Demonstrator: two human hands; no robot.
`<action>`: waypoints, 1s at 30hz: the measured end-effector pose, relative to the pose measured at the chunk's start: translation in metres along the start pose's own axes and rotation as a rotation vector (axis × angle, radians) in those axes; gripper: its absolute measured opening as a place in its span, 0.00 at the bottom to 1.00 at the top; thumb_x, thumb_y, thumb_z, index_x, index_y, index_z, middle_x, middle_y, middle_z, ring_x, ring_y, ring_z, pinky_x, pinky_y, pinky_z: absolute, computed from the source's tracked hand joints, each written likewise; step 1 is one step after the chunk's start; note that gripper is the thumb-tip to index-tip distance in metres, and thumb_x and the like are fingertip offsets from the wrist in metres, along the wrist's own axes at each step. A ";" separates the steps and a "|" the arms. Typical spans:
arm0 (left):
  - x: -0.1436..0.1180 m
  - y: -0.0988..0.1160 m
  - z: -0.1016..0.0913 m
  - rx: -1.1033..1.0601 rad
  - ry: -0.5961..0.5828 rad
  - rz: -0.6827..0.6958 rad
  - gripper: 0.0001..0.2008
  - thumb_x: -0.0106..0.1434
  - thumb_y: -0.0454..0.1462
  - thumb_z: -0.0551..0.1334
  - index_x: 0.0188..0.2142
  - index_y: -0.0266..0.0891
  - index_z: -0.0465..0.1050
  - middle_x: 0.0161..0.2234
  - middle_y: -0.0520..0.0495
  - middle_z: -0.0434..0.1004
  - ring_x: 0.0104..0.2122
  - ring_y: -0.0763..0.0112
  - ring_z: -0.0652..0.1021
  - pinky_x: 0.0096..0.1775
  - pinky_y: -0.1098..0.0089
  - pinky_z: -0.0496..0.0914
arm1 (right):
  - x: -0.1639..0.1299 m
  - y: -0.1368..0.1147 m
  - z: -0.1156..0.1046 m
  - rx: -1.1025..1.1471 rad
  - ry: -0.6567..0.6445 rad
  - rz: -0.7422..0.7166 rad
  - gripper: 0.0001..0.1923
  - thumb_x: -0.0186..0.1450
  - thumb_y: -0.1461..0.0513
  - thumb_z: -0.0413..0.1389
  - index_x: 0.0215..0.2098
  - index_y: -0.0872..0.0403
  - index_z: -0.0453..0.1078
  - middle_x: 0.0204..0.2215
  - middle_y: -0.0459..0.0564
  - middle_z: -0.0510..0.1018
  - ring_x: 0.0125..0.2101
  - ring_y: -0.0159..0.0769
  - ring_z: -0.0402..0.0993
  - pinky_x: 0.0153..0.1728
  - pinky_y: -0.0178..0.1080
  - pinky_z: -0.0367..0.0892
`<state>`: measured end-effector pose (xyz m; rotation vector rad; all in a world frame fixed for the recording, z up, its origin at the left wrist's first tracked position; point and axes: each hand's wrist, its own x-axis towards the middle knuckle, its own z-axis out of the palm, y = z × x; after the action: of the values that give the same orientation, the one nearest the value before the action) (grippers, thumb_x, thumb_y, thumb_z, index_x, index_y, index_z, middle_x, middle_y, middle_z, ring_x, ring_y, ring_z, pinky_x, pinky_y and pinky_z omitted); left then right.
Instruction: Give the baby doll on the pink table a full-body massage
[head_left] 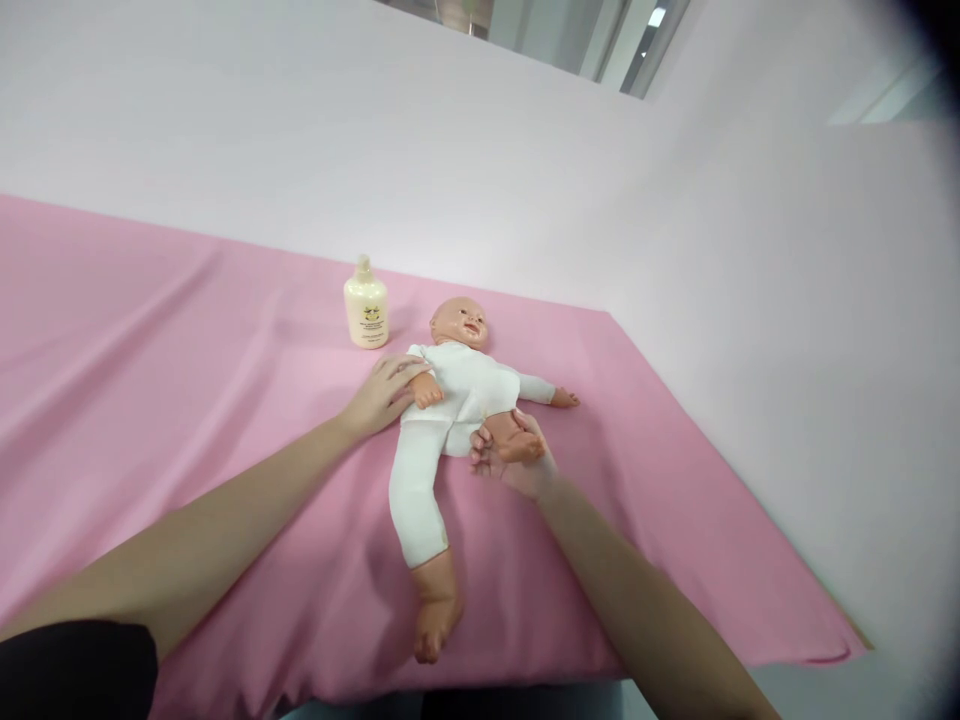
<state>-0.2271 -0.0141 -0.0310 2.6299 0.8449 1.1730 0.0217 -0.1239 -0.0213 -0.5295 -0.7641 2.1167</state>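
Note:
A baby doll (457, 390) in a white bodysuit lies on its back on the pink sheet (187, 380), head toward the far wall. My left hand (381, 393) rests on the doll's arm and side, fingers laid over it. My right hand (510, 458) cups the doll's bare foot from below, with that leg bent up toward the body. The other leg (420, 520) stretches straight toward me, its bare foot near the sheet's front edge.
A cream lotion bottle with a pump top (366, 308) stands upright on the sheet just left of the doll's head. White walls (750, 250) close in behind and to the right. The sheet's right edge runs diagonally toward me.

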 end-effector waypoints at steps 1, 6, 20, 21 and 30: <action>0.000 -0.002 0.001 -0.040 0.036 -0.057 0.19 0.65 0.40 0.56 0.55 0.42 0.64 0.53 0.41 0.67 0.54 0.58 0.66 0.56 0.56 0.59 | 0.000 0.001 0.000 -0.005 -0.035 0.001 0.25 0.60 0.42 0.49 0.30 0.57 0.64 0.30 0.47 0.70 0.31 0.34 0.71 0.39 0.41 0.70; 0.000 -0.018 0.008 -0.379 0.276 -0.416 0.21 0.61 0.46 0.60 0.51 0.39 0.65 0.49 0.41 0.70 0.48 0.59 0.72 0.50 0.58 0.66 | -0.004 0.010 -0.002 -0.110 -0.293 0.038 0.26 0.55 0.43 0.56 0.33 0.58 0.68 0.31 0.51 0.72 0.34 0.38 0.73 0.40 0.42 0.69; 0.004 -0.035 0.007 -0.832 0.565 -0.719 0.24 0.61 0.50 0.59 0.53 0.42 0.62 0.56 0.40 0.67 0.55 0.56 0.70 0.54 0.55 0.66 | 0.011 -0.014 0.014 -0.712 -0.905 0.657 0.21 0.47 0.58 0.69 0.37 0.55 0.73 0.39 0.50 0.77 0.45 0.39 0.73 0.44 0.35 0.68; 0.004 -0.035 0.008 -0.811 0.563 -0.694 0.23 0.61 0.50 0.59 0.52 0.43 0.62 0.56 0.41 0.67 0.55 0.57 0.70 0.54 0.57 0.66 | 0.011 -0.012 0.012 -0.692 -0.900 0.634 0.23 0.46 0.59 0.70 0.39 0.55 0.73 0.40 0.51 0.77 0.46 0.40 0.72 0.44 0.35 0.68; 0.001 -0.025 0.010 -0.511 0.371 -0.495 0.24 0.62 0.50 0.57 0.54 0.42 0.60 0.51 0.41 0.69 0.48 0.61 0.72 0.48 0.60 0.69 | -0.005 0.011 -0.004 -0.149 -0.494 0.085 0.25 0.51 0.48 0.63 0.37 0.59 0.69 0.32 0.51 0.73 0.35 0.39 0.73 0.41 0.45 0.70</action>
<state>-0.2300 0.0083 -0.0455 1.7020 1.0095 1.4936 0.0213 -0.1314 -0.0311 -0.1088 -1.1980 2.3114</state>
